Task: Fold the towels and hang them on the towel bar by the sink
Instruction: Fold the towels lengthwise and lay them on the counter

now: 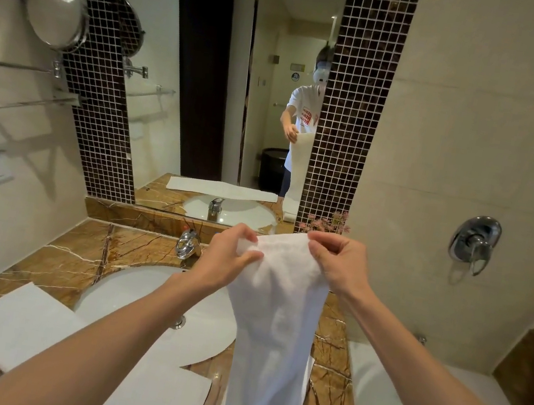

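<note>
Holding: the left hand [233, 256] and the right hand [336, 264] each pinch the top edge of the hanging towel [275, 325] between thumb and curled fingers, with the hands near each other.
Towel position: it hangs lengthwise in front of the person, just right of the sink [141, 291]. Its lower end appears to rest on the worktop [59, 258].
Second towel [18, 324]: it lies flat on the worktop at the left. Its near end appears to overlap the sink's front rim.
Towel bar [20, 103]: mounted on the left wall, bare and well apart from both hands.
Risk, uneven fold: the top edge is bunched between the pinches, so corners may not align if it is not first drawn taut.
Risk, dropped edge: each grip covers little cloth, so one slipping pinch would let that side fall.
Risk, wetting: the trailing end may swing into the sink on the way left.
Risk, snagging: the path to the bar passes the faucet [187, 242] and the round mirror [57, 8].
Risk, displacement: a dragging end may pull the second towel out of place.
</note>
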`<state>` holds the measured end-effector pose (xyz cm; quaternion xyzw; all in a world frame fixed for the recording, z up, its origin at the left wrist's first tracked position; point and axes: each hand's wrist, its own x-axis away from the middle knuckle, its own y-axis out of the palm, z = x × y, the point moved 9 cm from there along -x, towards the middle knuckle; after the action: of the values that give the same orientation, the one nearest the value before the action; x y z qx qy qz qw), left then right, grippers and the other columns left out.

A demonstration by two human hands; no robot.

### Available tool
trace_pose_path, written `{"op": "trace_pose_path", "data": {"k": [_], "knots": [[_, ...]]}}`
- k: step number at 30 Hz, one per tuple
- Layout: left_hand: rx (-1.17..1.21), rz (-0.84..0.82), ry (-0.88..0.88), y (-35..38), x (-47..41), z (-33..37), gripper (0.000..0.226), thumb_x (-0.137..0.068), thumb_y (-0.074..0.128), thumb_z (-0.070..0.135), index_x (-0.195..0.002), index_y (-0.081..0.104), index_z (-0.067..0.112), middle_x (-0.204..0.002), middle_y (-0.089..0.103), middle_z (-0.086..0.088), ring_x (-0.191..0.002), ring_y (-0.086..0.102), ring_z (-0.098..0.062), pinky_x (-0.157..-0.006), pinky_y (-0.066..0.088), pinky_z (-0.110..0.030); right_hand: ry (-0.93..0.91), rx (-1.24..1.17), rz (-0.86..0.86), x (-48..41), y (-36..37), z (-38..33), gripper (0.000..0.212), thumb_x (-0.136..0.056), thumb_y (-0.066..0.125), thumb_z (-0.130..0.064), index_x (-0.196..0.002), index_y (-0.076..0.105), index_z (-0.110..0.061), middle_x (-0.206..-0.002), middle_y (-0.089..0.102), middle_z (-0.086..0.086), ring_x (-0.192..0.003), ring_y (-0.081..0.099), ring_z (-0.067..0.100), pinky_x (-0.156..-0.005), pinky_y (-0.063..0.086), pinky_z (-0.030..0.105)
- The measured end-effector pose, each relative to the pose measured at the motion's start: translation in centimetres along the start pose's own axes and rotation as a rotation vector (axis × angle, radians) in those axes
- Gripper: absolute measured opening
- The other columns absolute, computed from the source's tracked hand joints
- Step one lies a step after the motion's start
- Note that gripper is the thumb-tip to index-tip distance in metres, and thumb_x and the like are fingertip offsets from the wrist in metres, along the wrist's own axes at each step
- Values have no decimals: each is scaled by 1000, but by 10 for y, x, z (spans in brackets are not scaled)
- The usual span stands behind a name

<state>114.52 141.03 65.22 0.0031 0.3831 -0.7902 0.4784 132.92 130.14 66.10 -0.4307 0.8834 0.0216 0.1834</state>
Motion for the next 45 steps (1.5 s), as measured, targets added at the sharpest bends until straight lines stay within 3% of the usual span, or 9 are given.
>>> {"op": "trace_pose_path", "data": {"k": [4,7,9,17,21,24,30,36,45], "knots": [[-41,35,-9,-7,-5,4,15,-89,64,34,-89,56,21,-89,57,7,-82,52,-7,-63,37,-19,-2,-4,12,0,-5,-3,23,-83,71,-6,-86,75,-28,-84,70,-18,-77,66,-6,-62,50,8],[-1,45,23,-12,-7,9,15,-92,59,34,-83,54,22,-78,53,11,-71,48,-2,-56,34,-14,11,10,41,-2,-13,-2,20,-83,70,-9,-85,75,-29,-86,72,-14,-88,66,4,-73,54,19],[106,90,-5,-19,-9,7,16,-93,55,30,-80,52,21,-75,51,7,-66,44,-6,-55,34,-15,37,-22,42,-3,-18,1,19,-81,73,-10,-83,74,-29,-84,73,-9,-85,68,13,-70,56,24],[233,119,-48,-22,-15,10,21,-96,51,32,-87,54,13,-81,54,-5,-69,47,-12,-60,41,-22,65,-19,-74,5,-17,11,31,-68,83,-11,-90,71,-29,-96,73,0,-89,70,17,-78,57,29],[227,174,-24,-24,-15,22,18,-94,55,31,-79,53,20,-75,54,1,-66,48,-9,-57,39,-18,54,-15,-102,8,-12,13,27,-68,83,-11,-88,73,-27,-87,74,-5,-82,70,13,-69,57,21],[220,220,-23,-29,-16,26,18,-92,58,31,-77,54,21,-74,55,1,-67,49,-9,-58,39,-18,32,64,-128,9,-10,12,21,-70,82,-18,-87,73,-27,-86,72,-5,-79,68,9,-65,54,16],[196,231,-18,-28,-17,26,20,-90,61,33,-78,57,18,-74,57,0,-66,50,-9,-57,40,-20,-26,262,-204,14,1,16,31,-67,84,-30,-94,71,-28,-90,68,-14,-82,64,4,-75,55,20],[181,238,-16,-28,-14,25,20,-88,64,34,-76,59,18,-72,57,2,-65,50,-8,-56,41,-19,-86,355,-218,16,10,18,13,-81,73,-22,-72,69,-30,-73,68,-7,-69,61,6,-64,51,21],[141,152,-9,-25,-5,9,15,-80,74,30,-73,64,21,-69,62,4,-62,55,-5,-48,43,-13,-57,356,-139,16,-6,27,15,-95,52,-22,-80,54,-25,-73,57,-6,-59,51,-1,-55,46,20]]}}
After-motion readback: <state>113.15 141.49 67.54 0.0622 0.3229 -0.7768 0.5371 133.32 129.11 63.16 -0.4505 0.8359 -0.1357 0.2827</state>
